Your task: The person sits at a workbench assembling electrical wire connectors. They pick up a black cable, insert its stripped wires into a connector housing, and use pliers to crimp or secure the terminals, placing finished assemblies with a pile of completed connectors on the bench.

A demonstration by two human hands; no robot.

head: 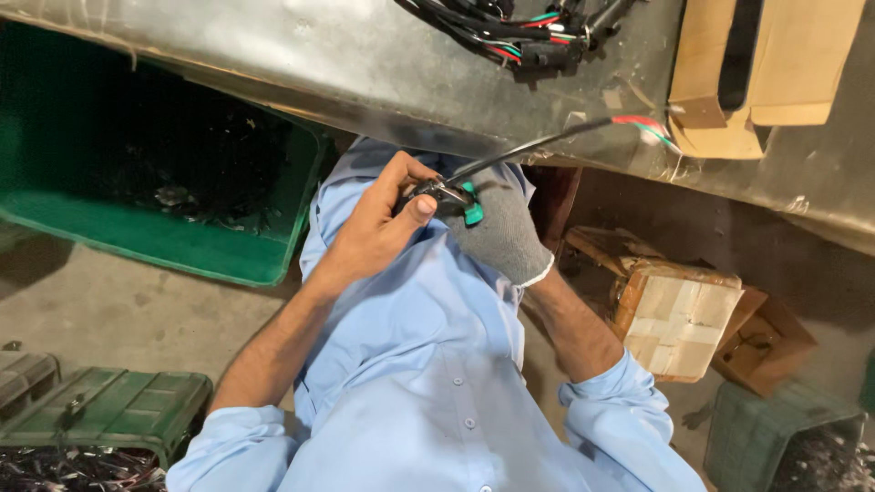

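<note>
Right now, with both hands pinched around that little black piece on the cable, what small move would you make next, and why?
Probably a small push with the left hand, its thumb pressing the black connector toward the gloved right hand. Both hands grip the part, a green piece shows beside it, and the black cable runs up to the table. How they join is hidden.

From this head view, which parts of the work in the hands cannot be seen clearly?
- Small black part: mostly covered by the left hand and the gloved right hand; its shape stays unclear.
- Green-handled tool: its tip is hidden between the fingers.
- Black cable: where it joins the part is hidden.
- Wire bundle: cut off by the top edge.
</note>
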